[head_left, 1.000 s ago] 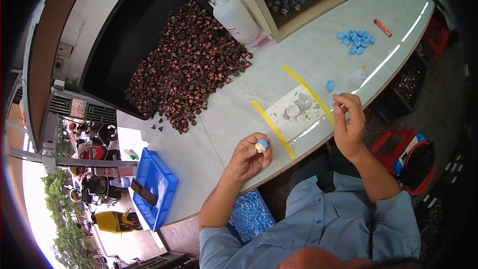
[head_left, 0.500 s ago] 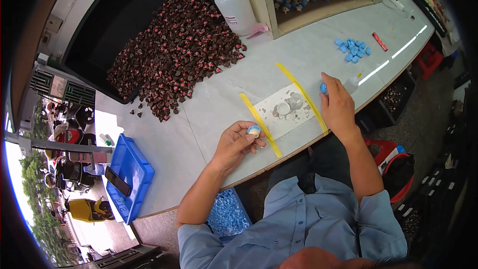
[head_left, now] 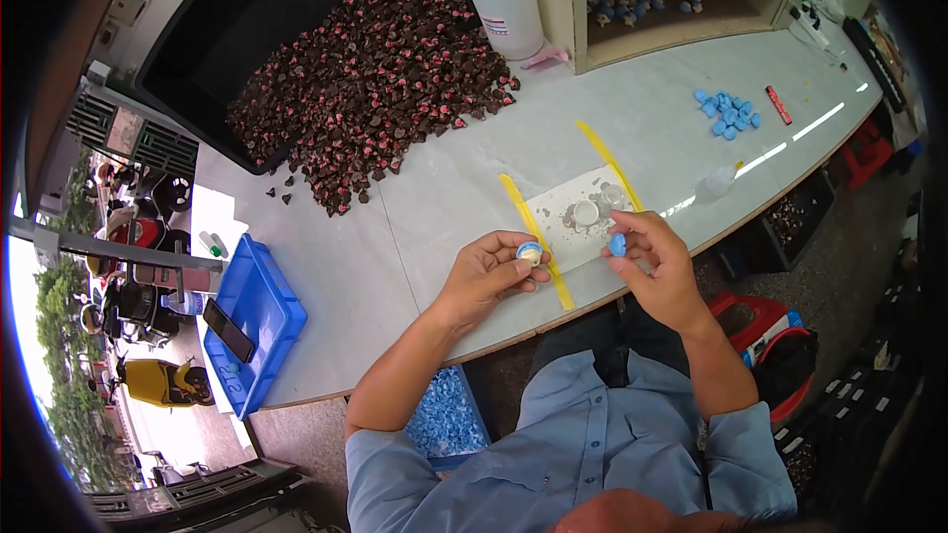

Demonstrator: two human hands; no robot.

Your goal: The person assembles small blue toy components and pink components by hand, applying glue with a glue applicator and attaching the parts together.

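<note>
My left hand (head_left: 491, 276) is closed around a small round piece (head_left: 530, 255), blue on top and cream below, held between thumb and fingers over the left yellow tape. Facing it, my right hand (head_left: 660, 266) pinches a small blue cap (head_left: 617, 244) at the right side of a white sheet. On that white sheet (head_left: 564, 200), edged by two strips of yellow tape, are a small white-filled round dish (head_left: 586, 213) and a clear round container (head_left: 613, 195), with grey spots around them. A group of similar blue caps (head_left: 729, 111) lies farther off to the right.
A heap of dark brown and red pieces (head_left: 375, 69) spills from a black bin (head_left: 183, 99). Behind stand a white bottle (head_left: 506, 10) and a wooden cubby (head_left: 681, 35). A red marker (head_left: 779, 106) and a small clear bottle (head_left: 719, 181) lie right; a blue tray (head_left: 286, 306) with a phone is left.
My right hand has moved left and nearer with the blue cap, toward my left hand. My left hand keeps hold of the blue-and-cream piece. The whole view has shifted slightly.
</note>
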